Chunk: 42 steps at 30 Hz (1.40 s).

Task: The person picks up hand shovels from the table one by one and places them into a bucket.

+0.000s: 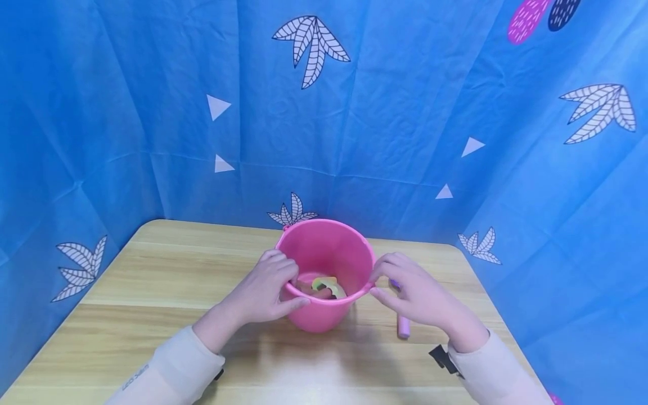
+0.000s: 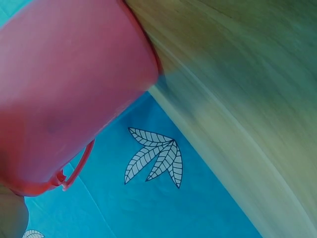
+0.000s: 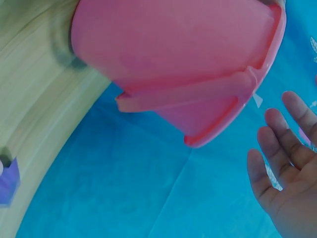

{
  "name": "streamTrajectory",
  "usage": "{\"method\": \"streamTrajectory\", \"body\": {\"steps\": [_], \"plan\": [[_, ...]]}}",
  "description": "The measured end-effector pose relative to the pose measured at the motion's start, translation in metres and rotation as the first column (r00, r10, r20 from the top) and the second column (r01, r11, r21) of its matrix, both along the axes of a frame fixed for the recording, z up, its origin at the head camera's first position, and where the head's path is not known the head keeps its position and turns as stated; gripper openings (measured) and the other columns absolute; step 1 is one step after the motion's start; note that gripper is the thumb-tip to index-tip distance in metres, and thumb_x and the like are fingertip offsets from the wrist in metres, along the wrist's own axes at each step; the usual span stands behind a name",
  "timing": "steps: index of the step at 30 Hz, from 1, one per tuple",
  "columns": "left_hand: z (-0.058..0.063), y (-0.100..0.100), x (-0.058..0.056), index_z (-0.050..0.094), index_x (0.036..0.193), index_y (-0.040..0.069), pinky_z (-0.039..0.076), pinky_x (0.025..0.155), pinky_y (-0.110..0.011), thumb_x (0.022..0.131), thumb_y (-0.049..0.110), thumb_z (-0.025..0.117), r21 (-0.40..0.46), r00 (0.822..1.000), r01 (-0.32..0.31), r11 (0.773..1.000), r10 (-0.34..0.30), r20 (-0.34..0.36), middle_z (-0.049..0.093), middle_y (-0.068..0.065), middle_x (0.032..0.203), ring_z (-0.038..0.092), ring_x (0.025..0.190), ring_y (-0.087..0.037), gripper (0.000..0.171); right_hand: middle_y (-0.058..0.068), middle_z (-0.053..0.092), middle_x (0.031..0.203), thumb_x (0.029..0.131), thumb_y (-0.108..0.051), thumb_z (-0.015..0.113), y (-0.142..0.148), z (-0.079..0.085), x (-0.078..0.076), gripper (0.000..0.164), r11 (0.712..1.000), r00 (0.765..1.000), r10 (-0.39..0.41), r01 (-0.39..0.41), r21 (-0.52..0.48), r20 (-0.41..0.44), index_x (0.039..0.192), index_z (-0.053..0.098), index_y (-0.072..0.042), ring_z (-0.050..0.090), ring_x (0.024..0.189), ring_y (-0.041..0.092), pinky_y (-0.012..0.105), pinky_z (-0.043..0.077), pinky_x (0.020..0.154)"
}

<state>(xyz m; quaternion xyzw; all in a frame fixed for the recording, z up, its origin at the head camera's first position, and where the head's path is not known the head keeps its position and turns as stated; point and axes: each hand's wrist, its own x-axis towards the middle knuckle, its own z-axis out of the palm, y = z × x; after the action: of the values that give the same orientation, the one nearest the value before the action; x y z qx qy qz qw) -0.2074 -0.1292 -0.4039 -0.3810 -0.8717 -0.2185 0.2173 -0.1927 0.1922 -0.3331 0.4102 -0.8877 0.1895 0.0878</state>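
Pink bucket (image 1: 324, 264) sits between left hand (image 1: 265, 289) and right hand (image 1: 412, 292).

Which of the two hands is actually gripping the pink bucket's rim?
The left hand: its fingers curl over the pink bucket rim, thumb outside. The right hand has straight fingers only at the rim.

The bucket (image 1: 324, 264) wall hides most of the small yellow-green piece (image 1: 328, 286) lying inside, so its kind cannot be told. The right hand (image 1: 417, 292) covers part of the pink and purple marker (image 1: 403, 325) on the table. In the left wrist view the table (image 2: 237, 99) is blurred, and the bucket is cut off by the frame's edge.
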Motion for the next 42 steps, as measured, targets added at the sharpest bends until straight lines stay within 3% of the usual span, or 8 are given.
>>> {"method": "streamTrajectory", "body": {"steps": [4, 9, 15, 21, 32, 42], "plan": [[-0.001, 0.000, 0.000, 0.041, 0.079, 0.029, 0.030, 0.089, -0.036, 0.081, 0.066, 0.049, 0.003, 1.000, -0.002, 1.000, 0.002, -0.002, 0.042, 0.013, 0.069, 0.036, 0.078, -0.004, 0.039, -0.012, 0.050, 0.096, 0.088, -0.030, 0.061, 0.006, 0.002, -0.001, 0.014, 1.000, 1.000, -0.012, 0.011, -0.008, -0.029, 0.100, 0.056, -0.028, 0.041, 0.084, 0.006, 0.028, 0.043, 0.069], [-0.001, 0.000, 0.000, 0.041, 0.079, 0.029, 0.030, 0.089, -0.037, 0.081, 0.066, 0.050, 0.009, 1.000, -0.005, 1.000, 0.005, -0.012, 0.041, 0.014, 0.069, 0.036, 0.078, -0.003, 0.038, -0.013, 0.050, 0.098, 0.090, -0.028, 0.057, 0.016, 0.000, -0.002, 0.009, 0.999, 0.998, -0.031, 0.031, -0.007, -0.049, 0.100, 0.055, -0.027, 0.043, 0.094, 0.007, 0.033, 0.045, 0.077], [0.000, 0.000, 0.001, 0.042, 0.080, 0.029, 0.030, 0.091, -0.037, 0.081, 0.066, 0.050, 0.013, 1.000, -0.015, 1.000, 0.015, -0.008, 0.040, 0.017, 0.071, 0.036, 0.080, -0.003, 0.038, -0.016, 0.050, 0.101, 0.092, -0.028, 0.055, 0.028, -0.006, -0.005, 0.006, 0.998, 0.998, -0.065, 0.065, -0.002, -0.019, 0.098, 0.054, -0.030, 0.045, 0.096, 0.007, 0.034, 0.046, 0.079], [0.001, 0.000, 0.002, 0.042, 0.080, 0.029, 0.030, 0.091, -0.037, 0.081, 0.067, 0.050, 0.017, 1.000, -0.020, 1.000, 0.020, 0.002, 0.040, 0.017, 0.071, 0.037, 0.081, -0.003, 0.039, -0.014, 0.052, 0.100, 0.089, -0.019, 0.059, 0.037, -0.014, -0.008, 0.016, 0.997, 0.997, -0.082, 0.082, -0.010, 0.008, 0.095, 0.054, -0.032, 0.044, 0.097, 0.007, 0.035, 0.045, 0.080], [0.001, 0.001, 0.001, 0.043, 0.080, 0.030, 0.030, 0.092, -0.036, 0.081, 0.068, 0.048, 0.009, 1.000, -0.028, 1.000, 0.028, 0.004, 0.039, 0.018, 0.072, 0.037, 0.082, -0.002, 0.039, -0.013, 0.054, 0.096, 0.085, -0.013, 0.060, 0.051, -0.041, -0.016, 0.024, 0.992, 0.985, -0.122, 0.123, 0.004, 0.123, 0.096, 0.054, -0.033, 0.051, 0.090, 0.013, 0.039, 0.047, 0.076], [0.000, 0.002, 0.000, 0.045, 0.080, 0.028, 0.030, 0.092, -0.037, 0.081, 0.068, 0.049, 0.016, 1.000, -0.020, 1.000, 0.019, 0.004, 0.039, 0.018, 0.072, 0.038, 0.082, -0.002, 0.040, -0.015, 0.053, 0.094, 0.085, -0.015, 0.060, 0.065, -0.073, -0.021, 0.016, 0.988, 0.975, -0.150, 0.141, 0.066, 0.163, 0.096, 0.056, -0.025, 0.051, 0.091, 0.011, 0.036, 0.046, 0.081]]}}
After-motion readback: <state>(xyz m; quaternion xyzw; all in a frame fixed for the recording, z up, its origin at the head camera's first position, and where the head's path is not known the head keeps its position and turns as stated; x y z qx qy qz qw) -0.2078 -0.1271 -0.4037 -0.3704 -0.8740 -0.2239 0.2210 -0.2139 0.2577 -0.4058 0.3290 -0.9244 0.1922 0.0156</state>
